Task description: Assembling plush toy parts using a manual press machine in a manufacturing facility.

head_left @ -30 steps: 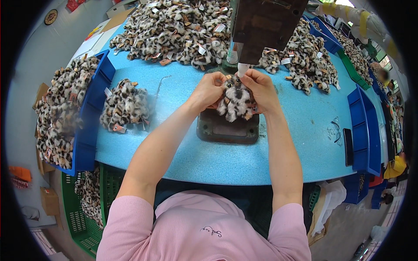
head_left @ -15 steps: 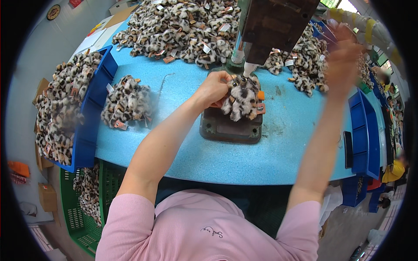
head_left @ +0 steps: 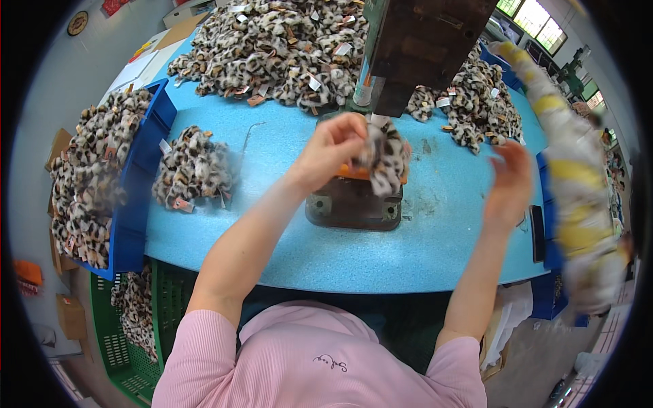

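My left hand pinches a spotted fur plush piece in black, white and tan. The piece is blurred and sits above the dark base of a hand press, under the dark press head. Something orange shows beneath the fur. My right hand is smeared but holds nothing, its fingers apart and partly curled. It hovers over the right side of the blue table. Beyond it hangs the press's long lever, wrapped in white and yellow.
Large heaps of spotted plush pieces lie at the back, with another heap behind right. A smaller pile lies left of the press. A filled blue bin and a green crate stand at left. A dark phone-like slab lies at right.
My right hand has left the lever and come down toward me. The lever has swung to hang lower at right. My left hand has shifted the plush piece, turning its eyes from view.
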